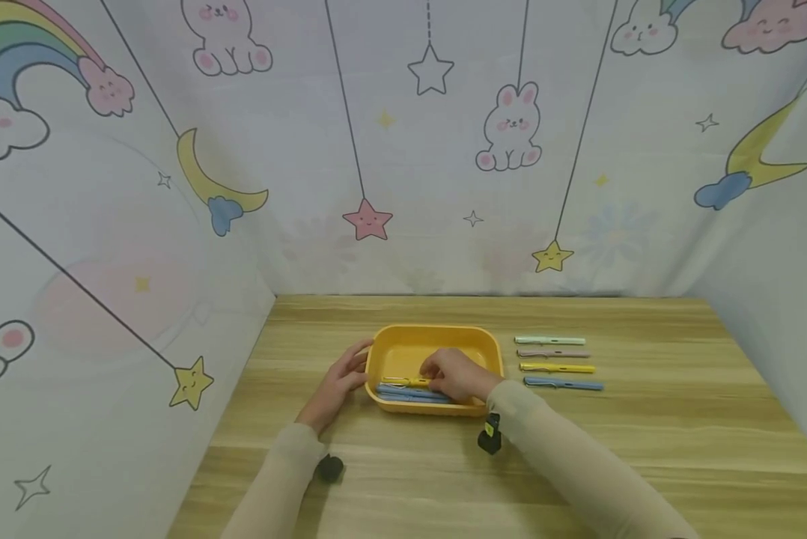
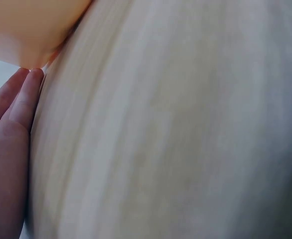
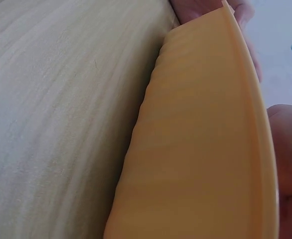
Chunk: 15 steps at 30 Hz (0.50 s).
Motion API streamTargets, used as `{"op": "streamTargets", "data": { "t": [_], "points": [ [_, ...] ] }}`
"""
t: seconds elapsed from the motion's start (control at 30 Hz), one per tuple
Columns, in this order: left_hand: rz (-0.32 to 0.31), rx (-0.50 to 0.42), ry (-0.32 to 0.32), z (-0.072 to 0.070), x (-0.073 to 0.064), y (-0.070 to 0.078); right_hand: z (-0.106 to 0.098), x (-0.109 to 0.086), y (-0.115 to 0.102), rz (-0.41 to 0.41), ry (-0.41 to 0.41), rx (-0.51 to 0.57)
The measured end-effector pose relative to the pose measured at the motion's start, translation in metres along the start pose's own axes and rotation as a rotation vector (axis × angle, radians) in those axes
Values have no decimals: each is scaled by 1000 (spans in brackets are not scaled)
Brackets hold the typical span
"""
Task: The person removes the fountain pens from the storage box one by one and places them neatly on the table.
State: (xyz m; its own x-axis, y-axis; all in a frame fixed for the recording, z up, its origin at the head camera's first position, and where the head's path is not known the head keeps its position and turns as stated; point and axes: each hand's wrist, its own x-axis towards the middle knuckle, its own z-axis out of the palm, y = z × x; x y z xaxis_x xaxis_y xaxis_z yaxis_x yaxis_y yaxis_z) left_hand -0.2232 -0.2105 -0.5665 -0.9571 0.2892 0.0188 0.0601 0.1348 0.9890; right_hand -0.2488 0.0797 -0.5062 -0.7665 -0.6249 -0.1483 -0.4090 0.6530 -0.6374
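A yellow plastic basket (image 1: 436, 332) sits on the table, with a yellow pen (image 1: 403, 382) and blue pens (image 1: 410, 392) lying in its near left part. My left hand (image 1: 338, 385) rests against the basket's left side, fingers extended; in the left wrist view the fingers (image 2: 29, 97) touch its wall. My right hand (image 1: 454, 373) reaches inside over the near wall, fingers bent down at the yellow pen's right end. The fingertips are hidden, so a grip on it cannot be confirmed. In the right wrist view the basket wall (image 3: 201, 129) covers most of that hand.
Right of the basket lie a light green pen (image 1: 550, 340), a pinkish pen (image 1: 553, 353), another yellow pen (image 1: 557, 367) and a blue pen (image 1: 564, 384), in a roughly parallel column. A patterned white curtain (image 1: 444, 247) borders the wood-grain table (image 1: 403, 479) behind and at both sides.
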Motion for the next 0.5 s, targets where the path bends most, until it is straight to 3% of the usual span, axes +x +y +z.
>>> {"op": "streamTargets", "data": {
  "t": [0.3,0.5],
  "points": [
    [3,8,-10,0,-1,1,-2,-7,9,-28,31,94],
    [7,18,-5,0,-1,2,-5,-11,13,-61,68,98]
  ]
}}
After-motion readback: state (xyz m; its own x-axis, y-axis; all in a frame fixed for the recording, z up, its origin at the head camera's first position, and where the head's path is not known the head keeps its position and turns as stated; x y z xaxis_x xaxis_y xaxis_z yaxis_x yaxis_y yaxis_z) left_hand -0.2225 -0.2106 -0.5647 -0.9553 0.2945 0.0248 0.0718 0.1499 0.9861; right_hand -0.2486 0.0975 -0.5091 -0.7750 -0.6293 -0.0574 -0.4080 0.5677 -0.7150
